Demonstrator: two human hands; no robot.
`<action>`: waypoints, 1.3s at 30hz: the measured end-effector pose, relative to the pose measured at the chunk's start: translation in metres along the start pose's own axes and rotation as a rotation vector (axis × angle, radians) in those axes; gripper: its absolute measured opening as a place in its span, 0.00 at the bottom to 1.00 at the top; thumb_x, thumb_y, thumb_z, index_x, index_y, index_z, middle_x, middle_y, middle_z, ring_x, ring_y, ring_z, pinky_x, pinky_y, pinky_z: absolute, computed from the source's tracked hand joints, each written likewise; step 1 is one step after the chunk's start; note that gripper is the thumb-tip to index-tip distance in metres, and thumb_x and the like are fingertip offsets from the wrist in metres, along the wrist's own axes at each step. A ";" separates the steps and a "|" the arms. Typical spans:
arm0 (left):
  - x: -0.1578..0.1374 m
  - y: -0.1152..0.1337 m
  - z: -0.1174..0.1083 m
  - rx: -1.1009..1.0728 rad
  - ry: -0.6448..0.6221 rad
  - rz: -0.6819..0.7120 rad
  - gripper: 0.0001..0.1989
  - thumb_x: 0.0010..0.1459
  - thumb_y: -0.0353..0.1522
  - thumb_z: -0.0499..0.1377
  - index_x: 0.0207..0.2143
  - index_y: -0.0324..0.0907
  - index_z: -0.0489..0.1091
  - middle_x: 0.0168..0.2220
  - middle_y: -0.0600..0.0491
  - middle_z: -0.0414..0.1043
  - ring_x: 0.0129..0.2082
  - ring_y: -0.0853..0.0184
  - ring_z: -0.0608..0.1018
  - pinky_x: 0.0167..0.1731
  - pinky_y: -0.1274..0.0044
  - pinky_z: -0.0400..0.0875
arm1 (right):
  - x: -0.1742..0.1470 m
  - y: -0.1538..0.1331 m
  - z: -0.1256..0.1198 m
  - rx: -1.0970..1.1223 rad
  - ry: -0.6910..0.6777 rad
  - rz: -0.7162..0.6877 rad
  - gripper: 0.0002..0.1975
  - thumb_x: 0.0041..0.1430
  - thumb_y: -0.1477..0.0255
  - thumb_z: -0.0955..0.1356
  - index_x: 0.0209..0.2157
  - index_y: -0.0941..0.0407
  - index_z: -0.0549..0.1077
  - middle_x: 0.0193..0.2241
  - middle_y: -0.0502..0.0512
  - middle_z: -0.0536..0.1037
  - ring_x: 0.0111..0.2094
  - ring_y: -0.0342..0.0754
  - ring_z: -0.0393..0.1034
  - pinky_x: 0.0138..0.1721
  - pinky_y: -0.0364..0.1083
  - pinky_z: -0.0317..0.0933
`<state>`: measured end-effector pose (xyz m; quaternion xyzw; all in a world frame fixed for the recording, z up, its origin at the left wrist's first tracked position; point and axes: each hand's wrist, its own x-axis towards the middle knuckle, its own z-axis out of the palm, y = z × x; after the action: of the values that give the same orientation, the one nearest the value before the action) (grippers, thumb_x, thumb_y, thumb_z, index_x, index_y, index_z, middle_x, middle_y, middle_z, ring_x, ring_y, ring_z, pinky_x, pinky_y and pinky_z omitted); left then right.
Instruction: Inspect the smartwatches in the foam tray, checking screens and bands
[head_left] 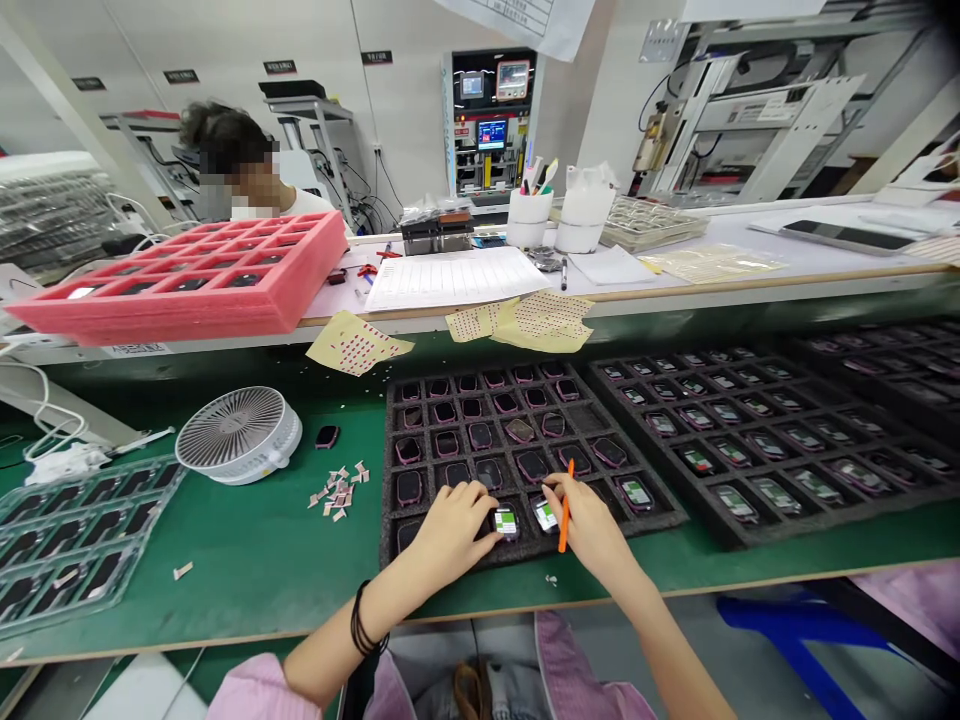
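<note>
Both hands are over a black foam tray (646, 478) holding small rounded-square devices like smartwatch bodies. My left hand (454, 525) has its thumb and fingers bent around one smartwatch body (505, 522) with a green-and-white face, in the front row. An orange pen-like stick (565, 515) is gripped in my right hand (590, 522), pointing up and down across the fingers. Under those right fingertips lies another smartwatch body (545, 514), tilted and partly covered. A third smartwatch body (635, 492) sits in the compartment to the right.
More filled foam trays (731, 535) stand to the right. On the left are a white fan (240, 435), a loose device (327, 436), scattered small pieces (340, 492) and a clear plastic tray (124, 590). A pink foam tray (202, 322) rests on the shelf; a person (247, 170) sits behind.
</note>
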<state>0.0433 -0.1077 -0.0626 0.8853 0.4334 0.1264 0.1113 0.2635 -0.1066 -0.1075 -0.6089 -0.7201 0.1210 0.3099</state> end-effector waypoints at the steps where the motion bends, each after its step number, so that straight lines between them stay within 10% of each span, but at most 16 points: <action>1: 0.005 0.002 0.002 0.012 -0.018 0.000 0.13 0.54 0.35 0.61 0.42 0.41 0.67 0.42 0.47 0.70 0.41 0.57 0.73 0.39 0.68 0.66 | 0.001 0.000 -0.003 0.062 -0.027 0.011 0.14 0.65 0.64 0.56 0.39 0.55 0.68 0.27 0.57 0.75 0.32 0.54 0.72 0.31 0.49 0.64; 11: 0.038 0.001 0.010 -0.070 -0.135 -0.008 0.21 0.36 0.32 0.69 0.34 0.39 0.67 0.40 0.45 0.68 0.41 0.53 0.72 0.39 0.64 0.69 | 0.006 -0.003 -0.013 0.425 -0.214 0.003 0.15 0.64 0.63 0.58 0.37 0.55 0.71 0.20 0.50 0.71 0.19 0.45 0.66 0.21 0.43 0.61; 20: 0.052 -0.038 -0.001 -1.208 0.083 -0.310 0.28 0.43 0.33 0.65 0.45 0.42 0.56 0.36 0.51 0.70 0.28 0.70 0.75 0.18 0.83 0.64 | 0.066 -0.019 -0.023 1.079 -0.419 0.208 0.17 0.56 0.62 0.66 0.44 0.56 0.67 0.26 0.49 0.72 0.21 0.44 0.72 0.15 0.39 0.59; 29: 0.053 -0.065 0.002 -1.277 0.345 -0.348 0.27 0.51 0.41 0.61 0.51 0.42 0.59 0.43 0.46 0.70 0.30 0.68 0.77 0.17 0.84 0.65 | 0.119 -0.035 0.006 1.084 -0.541 0.021 0.19 0.51 0.64 0.71 0.43 0.56 0.67 0.36 0.54 0.73 0.22 0.42 0.73 0.16 0.38 0.61; 35: 0.047 -0.065 0.006 -1.207 0.422 -0.409 0.20 0.58 0.43 0.55 0.47 0.40 0.65 0.34 0.52 0.70 0.22 0.72 0.75 0.16 0.83 0.63 | 0.109 -0.031 0.014 1.066 -0.448 0.094 0.15 0.60 0.60 0.64 0.40 0.58 0.69 0.22 0.48 0.70 0.18 0.42 0.71 0.15 0.38 0.58; 39: 0.047 -0.063 0.008 -1.213 0.414 -0.400 0.20 0.57 0.43 0.55 0.47 0.40 0.65 0.35 0.51 0.71 0.22 0.73 0.75 0.16 0.83 0.62 | 0.106 -0.030 0.009 1.122 -0.474 0.056 0.15 0.59 0.63 0.66 0.44 0.56 0.67 0.36 0.55 0.73 0.25 0.44 0.74 0.19 0.40 0.62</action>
<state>0.0272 -0.0337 -0.0830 0.5262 0.4538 0.4918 0.5248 0.2266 -0.0113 -0.0662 -0.3277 -0.5797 0.6223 0.4114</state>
